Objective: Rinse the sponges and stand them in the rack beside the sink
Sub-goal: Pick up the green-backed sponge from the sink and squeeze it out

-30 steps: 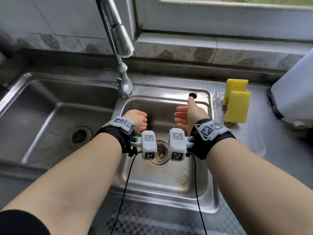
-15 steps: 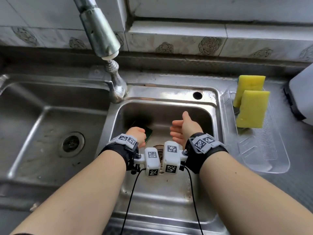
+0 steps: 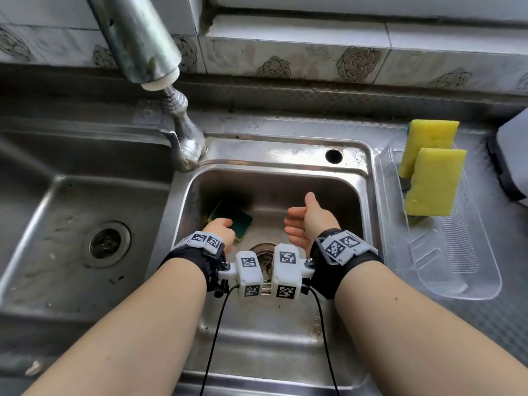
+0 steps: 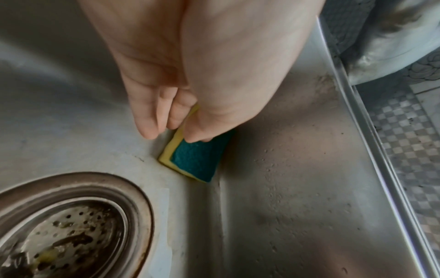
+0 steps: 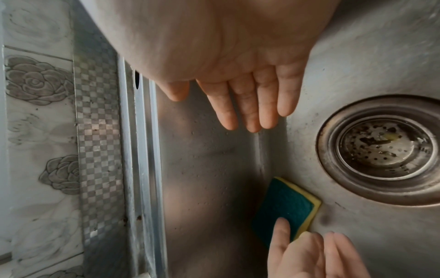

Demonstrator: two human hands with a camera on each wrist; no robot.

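Two yellow sponges (image 3: 431,178) already stand in the rack (image 3: 457,270) beside the sink (image 3: 368,172); one green-topped sponge (image 3: 233,220) lies on the basin floor, not yet rinsed, I'd judge. Left hand (image 3: 218,228) pinches its edge, confirmed only by the left wrist view (image 4: 192,159). Right hand (image 3: 307,221) hangs alongside, fingers (image 5: 247,112) relaxed, holding nothing.

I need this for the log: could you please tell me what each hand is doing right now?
Left hand: pinching the green-topped sponge on the sink floor.
Right hand: open, fingers straight, holding nothing.
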